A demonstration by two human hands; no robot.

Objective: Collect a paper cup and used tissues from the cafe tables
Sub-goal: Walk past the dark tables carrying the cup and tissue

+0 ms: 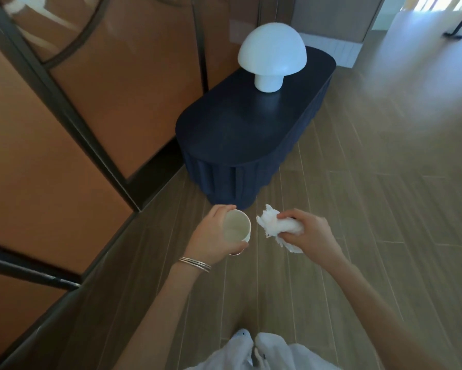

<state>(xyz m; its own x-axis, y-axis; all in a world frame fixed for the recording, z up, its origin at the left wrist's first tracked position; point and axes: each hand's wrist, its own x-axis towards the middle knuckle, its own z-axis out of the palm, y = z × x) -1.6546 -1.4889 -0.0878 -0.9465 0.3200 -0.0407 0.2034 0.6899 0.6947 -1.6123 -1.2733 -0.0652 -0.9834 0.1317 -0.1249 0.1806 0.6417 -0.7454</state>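
Observation:
My left hand (213, 236) grips a white paper cup (236, 226) from the side; the cup's mouth faces the camera and it looks empty. My right hand (311, 232) is closed around a bunch of crumpled white tissues (271, 222), which stick out toward the cup. Cup and tissues are a small gap apart, held above the wooden floor in front of me.
A dark blue oval table (232, 129) stands straight ahead against the wall, with a white mushroom-shaped lamp (271, 58) on its far half. An orange panelled wall with dark frames (64, 129) runs along the left. Wood plank floor (384, 182) spreads to the right.

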